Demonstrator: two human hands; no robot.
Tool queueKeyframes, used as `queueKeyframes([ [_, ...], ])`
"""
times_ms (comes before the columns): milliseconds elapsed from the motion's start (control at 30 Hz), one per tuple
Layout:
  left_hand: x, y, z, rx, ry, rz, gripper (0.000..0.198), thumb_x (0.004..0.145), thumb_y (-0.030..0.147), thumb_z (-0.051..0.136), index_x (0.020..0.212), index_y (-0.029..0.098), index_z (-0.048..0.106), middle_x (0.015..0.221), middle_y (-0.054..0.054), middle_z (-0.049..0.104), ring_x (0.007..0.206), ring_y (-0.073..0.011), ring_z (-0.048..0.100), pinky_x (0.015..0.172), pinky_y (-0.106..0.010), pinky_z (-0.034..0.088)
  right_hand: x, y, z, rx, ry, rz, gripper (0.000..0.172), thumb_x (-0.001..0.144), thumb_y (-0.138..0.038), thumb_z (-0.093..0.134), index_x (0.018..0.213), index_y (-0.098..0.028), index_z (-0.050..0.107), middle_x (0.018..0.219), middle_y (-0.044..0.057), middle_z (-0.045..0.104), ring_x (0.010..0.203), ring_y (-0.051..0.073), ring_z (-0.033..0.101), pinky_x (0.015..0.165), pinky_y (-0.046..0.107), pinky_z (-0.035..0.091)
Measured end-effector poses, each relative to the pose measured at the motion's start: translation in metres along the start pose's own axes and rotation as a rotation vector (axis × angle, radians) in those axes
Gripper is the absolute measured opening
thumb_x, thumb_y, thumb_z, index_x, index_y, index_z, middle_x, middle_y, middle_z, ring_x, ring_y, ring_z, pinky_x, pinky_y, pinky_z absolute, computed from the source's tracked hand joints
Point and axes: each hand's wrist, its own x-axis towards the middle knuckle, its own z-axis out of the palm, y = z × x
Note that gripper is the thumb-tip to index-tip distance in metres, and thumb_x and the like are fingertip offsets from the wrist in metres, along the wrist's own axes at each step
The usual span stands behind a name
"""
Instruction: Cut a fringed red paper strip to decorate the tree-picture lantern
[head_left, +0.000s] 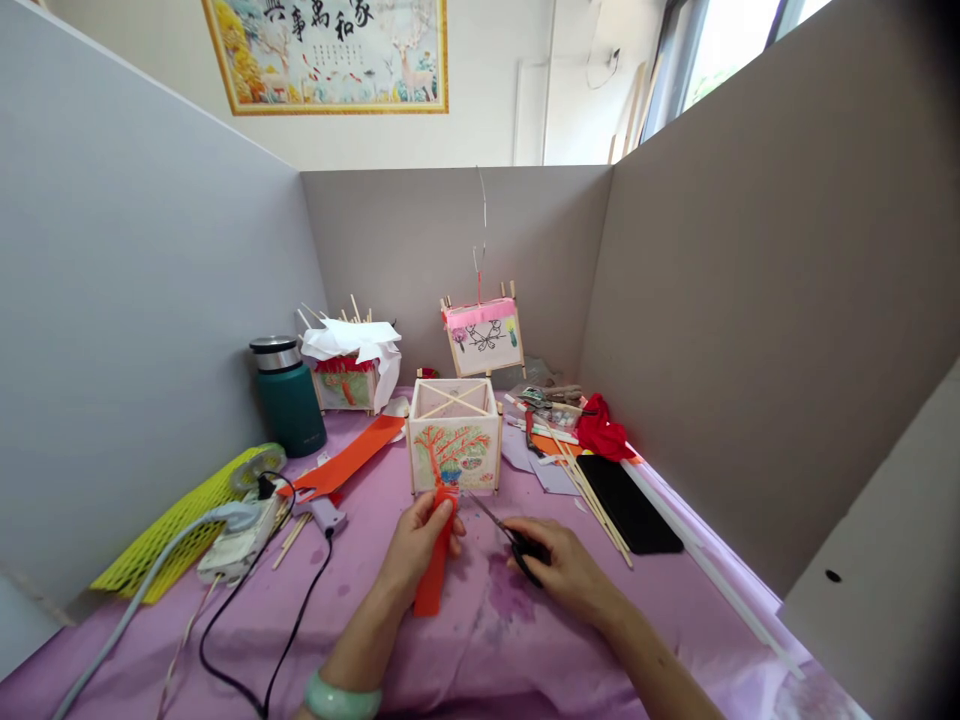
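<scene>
My left hand (421, 540) pinches a long strip of orange-red paper (430, 585) near its upper end, which looks cut into a fringe. In my right hand (551, 560) is a pair of scissors (525, 553) with black handles, the blades pointing up and left toward the strip's fringed end. The blades look apart from the paper. Just beyond both hands stands a box-shaped paper lantern (455, 455) with a stick frame, crossed sticks on its top and a drawn tree on its front.
A small decorated lantern (486, 340) hangs from a wire behind. At left are a green bottle (289, 400), another lantern (346, 385), an orange paper sheet (352, 458), a power strip (238, 540) and a glue gun (327, 517). Right: sticks (592, 500), a black phone (630, 505) and red cloth (602, 430).
</scene>
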Motion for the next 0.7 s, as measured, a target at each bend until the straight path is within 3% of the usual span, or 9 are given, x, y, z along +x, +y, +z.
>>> queueKeyframes([
  [100, -0.002, 0.009, -0.002, -0.035, -0.014, -0.048, 0.035, 0.073, 0.047, 0.067, 0.080, 0.016, 0.053, 0.067, 0.000, 0.064, 0.052, -0.0101, 0.058, 0.053, -0.021, 0.046, 0.001, 0.002, -0.001, -0.049, 0.067, -0.031, 0.049, 0.073, -0.008, 0.051, 0.118, -0.022, 0.062, 0.108, 0.007, 0.066, 0.099, 0.023, 0.058, 0.090, 0.037, 0.041],
  [233, 0.000, 0.009, -0.002, 0.046, -0.005, -0.040, 0.034, 0.073, 0.049, 0.064, 0.075, 0.018, 0.050, 0.055, 0.005, 0.056, 0.040, -0.0056, 0.045, 0.041, -0.018, 0.036, -0.001, -0.003, -0.003, 0.088, 0.068, -0.026, 0.055, 0.070, -0.008, 0.055, 0.124, -0.024, 0.057, 0.117, 0.007, 0.060, 0.107, 0.022, 0.054, 0.094, 0.038, 0.039],
  [300, 0.003, 0.001, 0.001, 0.090, 0.016, -0.048, 0.034, 0.074, 0.050, 0.061, 0.075, 0.019, 0.048, 0.052, 0.007, 0.053, 0.036, -0.0049, 0.040, 0.037, -0.017, 0.031, -0.002, -0.004, -0.003, 0.286, 0.011, 0.024, 0.053, 0.072, -0.014, 0.061, 0.124, -0.024, 0.056, 0.113, 0.007, 0.060, 0.102, 0.021, 0.056, 0.090, 0.035, 0.043],
  [433, 0.008, -0.014, 0.006, 0.149, 0.048, -0.050, 0.033, 0.075, 0.050, 0.059, 0.074, 0.020, 0.046, 0.049, 0.007, 0.051, 0.032, -0.0060, 0.038, 0.033, -0.018, 0.027, -0.002, -0.002, -0.002, 0.618, -0.119, 0.160, 0.043, 0.075, -0.026, 0.066, 0.117, -0.020, 0.059, 0.085, 0.002, 0.061, 0.072, 0.014, 0.056, 0.066, 0.027, 0.045],
  [567, 0.006, -0.013, 0.008, 0.173, 0.048, -0.054, 0.031, 0.076, 0.048, 0.058, 0.071, 0.021, 0.045, 0.049, 0.007, 0.053, 0.032, -0.0066, 0.040, 0.033, -0.018, 0.027, -0.003, 0.000, -0.004, 0.584, -0.084, 0.178, 0.041, 0.077, -0.031, 0.067, 0.115, -0.017, 0.061, 0.076, -0.001, 0.057, 0.066, 0.011, 0.050, 0.063, 0.024, 0.042],
  [700, 0.003, -0.007, 0.008, 0.182, 0.067, -0.062, 0.030, 0.075, 0.048, 0.058, 0.070, 0.021, 0.046, 0.047, 0.008, 0.051, 0.032, -0.0070, 0.040, 0.033, -0.018, 0.027, -0.003, -0.004, -0.014, 0.465, -0.248, 0.191, 0.040, 0.076, -0.032, 0.068, 0.113, -0.018, 0.065, 0.076, -0.001, 0.058, 0.065, 0.011, 0.049, 0.061, 0.023, 0.040],
])
